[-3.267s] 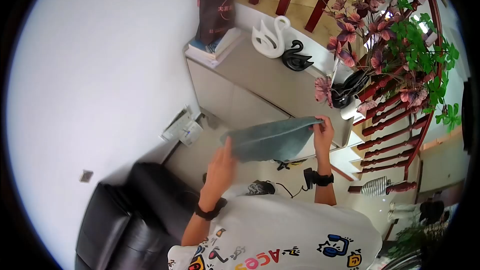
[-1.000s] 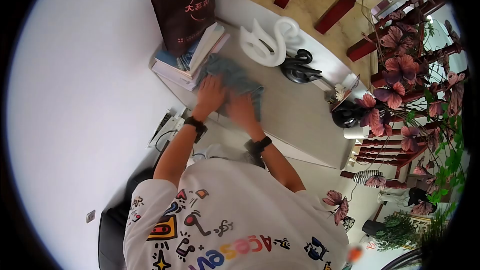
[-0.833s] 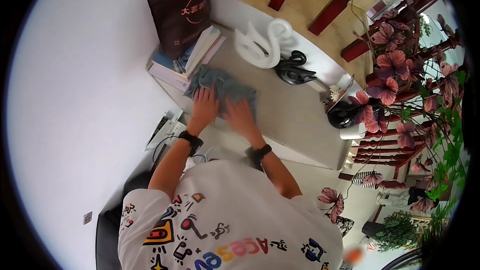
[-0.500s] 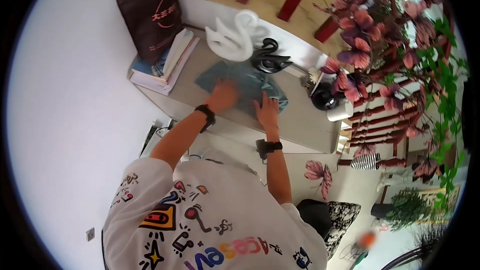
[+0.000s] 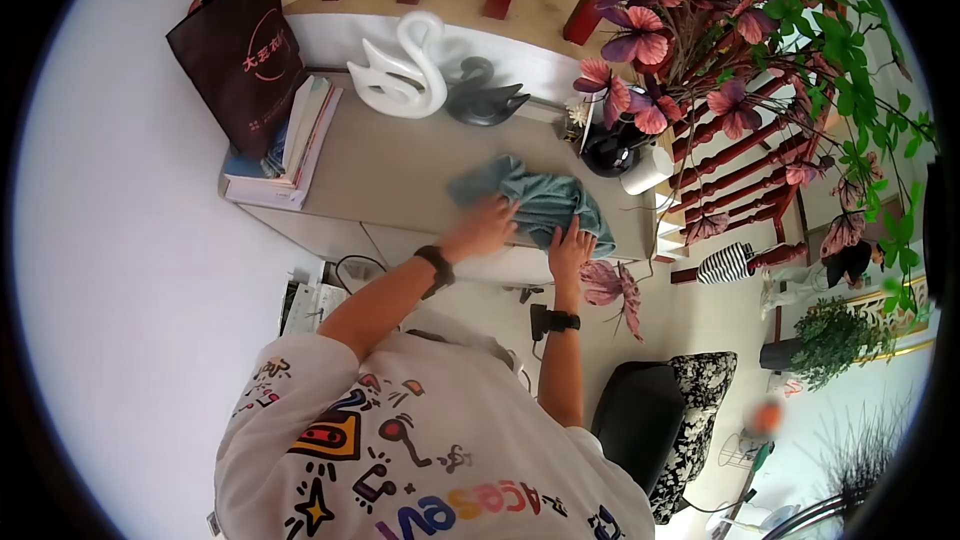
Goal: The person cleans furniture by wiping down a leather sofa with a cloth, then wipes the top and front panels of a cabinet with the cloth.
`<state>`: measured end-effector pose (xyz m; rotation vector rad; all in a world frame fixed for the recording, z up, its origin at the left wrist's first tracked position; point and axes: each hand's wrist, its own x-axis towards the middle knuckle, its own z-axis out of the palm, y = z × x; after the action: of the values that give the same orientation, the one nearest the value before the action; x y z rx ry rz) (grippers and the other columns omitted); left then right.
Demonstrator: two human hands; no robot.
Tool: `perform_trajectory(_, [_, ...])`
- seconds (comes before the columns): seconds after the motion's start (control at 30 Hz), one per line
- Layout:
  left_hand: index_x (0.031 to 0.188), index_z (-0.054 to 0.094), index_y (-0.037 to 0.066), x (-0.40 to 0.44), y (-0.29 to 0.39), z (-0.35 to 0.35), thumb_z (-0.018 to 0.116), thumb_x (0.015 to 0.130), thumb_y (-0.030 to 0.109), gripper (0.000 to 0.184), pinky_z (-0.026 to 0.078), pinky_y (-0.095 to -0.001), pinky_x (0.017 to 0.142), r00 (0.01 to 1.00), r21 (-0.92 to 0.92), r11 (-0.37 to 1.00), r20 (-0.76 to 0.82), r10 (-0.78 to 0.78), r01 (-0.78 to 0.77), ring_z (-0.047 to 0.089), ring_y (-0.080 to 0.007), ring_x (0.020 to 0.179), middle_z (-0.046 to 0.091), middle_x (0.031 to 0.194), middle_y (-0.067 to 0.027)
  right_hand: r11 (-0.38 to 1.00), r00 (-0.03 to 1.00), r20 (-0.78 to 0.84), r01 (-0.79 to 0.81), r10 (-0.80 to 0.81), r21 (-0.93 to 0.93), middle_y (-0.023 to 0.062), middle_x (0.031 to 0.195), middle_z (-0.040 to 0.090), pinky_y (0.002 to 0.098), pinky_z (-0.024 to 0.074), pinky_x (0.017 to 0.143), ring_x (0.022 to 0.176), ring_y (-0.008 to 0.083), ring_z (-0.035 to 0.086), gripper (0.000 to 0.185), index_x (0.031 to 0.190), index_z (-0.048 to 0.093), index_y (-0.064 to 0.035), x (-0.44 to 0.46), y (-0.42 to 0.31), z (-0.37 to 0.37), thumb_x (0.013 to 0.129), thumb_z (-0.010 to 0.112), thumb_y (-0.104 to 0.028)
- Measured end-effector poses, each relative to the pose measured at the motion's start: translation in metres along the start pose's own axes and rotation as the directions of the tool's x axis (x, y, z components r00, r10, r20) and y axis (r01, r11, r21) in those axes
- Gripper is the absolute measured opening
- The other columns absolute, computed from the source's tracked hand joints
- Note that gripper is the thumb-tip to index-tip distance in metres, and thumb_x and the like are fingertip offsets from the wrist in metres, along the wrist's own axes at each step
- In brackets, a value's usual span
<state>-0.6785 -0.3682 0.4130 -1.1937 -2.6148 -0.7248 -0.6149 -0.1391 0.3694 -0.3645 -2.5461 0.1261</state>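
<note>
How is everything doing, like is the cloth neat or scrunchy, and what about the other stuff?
Cloth: crumpled, on the cabinet
Left hand: blurred, at the cloth
Right hand: fingers extended on the cloth
Dark bag: standing
Books: stacked
White swan: upright
Black swan: upright
Pink flowers: open

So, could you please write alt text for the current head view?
The left hand and right hand are on a rumpled teal cloth atop a cabinet. Behind stand a white swan and a black swan; a bag and books are left, flowers right.
</note>
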Motion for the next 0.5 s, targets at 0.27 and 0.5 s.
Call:
perform_trajectory(0.27, [0.132,0.057,0.001,-0.076,-0.051,-0.09,0.054,0.096,0.022,0.042,0.043,-0.0487,0.105,0.907,0.211,0.883,-0.048,-0.418,0.418,0.051,-0.0397,0.128,0.062,0.126,-0.02,0.861,0.854,0.254,0.347,-0.453,0.371,0.0213,0.112,0.065,0.0561,0.0353,0.109,0.113,0.043,0.055,0.054,0.137,0.053,-0.0013,-0.024,-0.148,-0.035,0.091,0.063,-0.027])
perform_trajectory(0.5, [0.132,0.058,0.0,-0.144,-0.075,-0.128,0.056,0.094,0.019,0.043,0.046,-0.0466,0.103,0.773,0.094,0.769,-0.143,-0.618,0.632,0.053,-0.0394,0.126,0.062,0.124,-0.0203,0.664,0.779,0.168,0.375,-0.604,0.647,0.0204,0.108,0.066,0.0501,0.0449,0.101,0.113,0.0408,0.057,0.046,0.133,0.056,-0.0071,-0.021,-0.175,-0.041,0.091,0.064,-0.023])
